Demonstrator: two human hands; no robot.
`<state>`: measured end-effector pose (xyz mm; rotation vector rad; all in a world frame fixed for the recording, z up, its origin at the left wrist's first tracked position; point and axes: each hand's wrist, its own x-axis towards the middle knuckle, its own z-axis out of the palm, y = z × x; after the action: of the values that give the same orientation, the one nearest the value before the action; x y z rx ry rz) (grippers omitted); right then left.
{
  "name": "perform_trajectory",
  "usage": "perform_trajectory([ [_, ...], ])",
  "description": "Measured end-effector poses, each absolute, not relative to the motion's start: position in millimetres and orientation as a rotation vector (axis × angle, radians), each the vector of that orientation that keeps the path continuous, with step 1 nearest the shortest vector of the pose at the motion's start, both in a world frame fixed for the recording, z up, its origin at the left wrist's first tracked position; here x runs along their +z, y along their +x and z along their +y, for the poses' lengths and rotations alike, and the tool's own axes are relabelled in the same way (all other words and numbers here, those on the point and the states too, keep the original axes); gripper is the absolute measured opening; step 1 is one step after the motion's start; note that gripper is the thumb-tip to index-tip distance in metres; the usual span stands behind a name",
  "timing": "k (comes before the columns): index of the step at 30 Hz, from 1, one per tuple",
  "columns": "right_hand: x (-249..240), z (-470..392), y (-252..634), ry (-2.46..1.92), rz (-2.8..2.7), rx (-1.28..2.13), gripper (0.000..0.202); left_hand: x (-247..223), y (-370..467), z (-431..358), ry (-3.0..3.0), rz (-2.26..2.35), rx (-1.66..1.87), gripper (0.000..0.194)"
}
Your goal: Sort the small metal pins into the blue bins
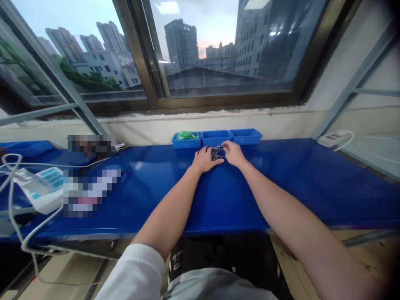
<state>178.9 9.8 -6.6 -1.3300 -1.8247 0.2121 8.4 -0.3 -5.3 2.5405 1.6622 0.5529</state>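
On the blue table, close to the front of the bins, lies a small cluster of dark and silvery thin parts [216,153], too small to name exactly. My left hand [203,160] rests around its left and near sides, thumb stretched out along the near edge and fingers apart from it. At the right edge of the cluster is my right hand [233,153], its fingertips brought together. What those fingertips pinch, if anything, I cannot make out. Behind the hands stand a blue bin with green packets [186,136], a middle blue bin [216,136] and a right blue bin [246,136].
A white device with teal keys [50,187] and looping white cables [11,204] occupy the left, beside blurred-out patches. Another blue tray [28,148] is farther left. At the right back lies a white power strip [336,137]. Grey metal posts [346,87] flank the blue table [150,196].
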Motion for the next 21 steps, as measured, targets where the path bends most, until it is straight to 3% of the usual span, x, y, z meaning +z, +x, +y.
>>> perform_trajectory([
  [4,-4,6,178,-1.241,-1.969,0.351,0.026,-1,8,-2,2.581,1.575,0.697,0.071],
  [9,-3,4,175,-1.152,-2.018,0.270,0.026,4,7,-5,2.608,1.461,0.795,0.039],
  [21,-2,3,166,-1.017,-1.872,0.361,0.009,0,6,0,2.603,1.427,0.906,0.029],
])
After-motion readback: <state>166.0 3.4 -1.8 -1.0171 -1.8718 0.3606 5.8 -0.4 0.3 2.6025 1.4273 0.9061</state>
